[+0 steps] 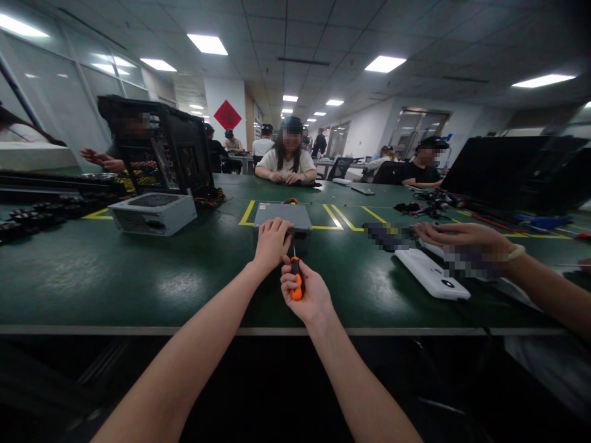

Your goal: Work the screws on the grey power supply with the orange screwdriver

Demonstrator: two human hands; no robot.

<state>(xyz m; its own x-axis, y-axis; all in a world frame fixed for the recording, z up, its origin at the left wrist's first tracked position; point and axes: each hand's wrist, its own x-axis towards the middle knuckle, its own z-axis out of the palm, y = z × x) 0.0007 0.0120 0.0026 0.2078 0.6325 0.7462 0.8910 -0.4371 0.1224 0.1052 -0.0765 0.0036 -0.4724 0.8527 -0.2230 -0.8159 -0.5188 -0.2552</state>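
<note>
My left hand (271, 243) rests on the near top edge of a grey metal box, a power supply unit (282, 218), with its fingers curled over the corner. Just below it, my right hand (305, 294) is closed round the orange and black handle of a screwdriver (296, 284). The thin shaft of the screwdriver points up at the near face of the box. The box sits on the green table (152, 283) inside a yellow marked rectangle.
A second power supply (153, 212) and an open black computer case (161, 147) stand at the left. A co-worker's hand (462, 237) reaches in from the right above a white flat device (431, 274). Other people sit across the table. Cables and laptops (498, 169) lie at the right.
</note>
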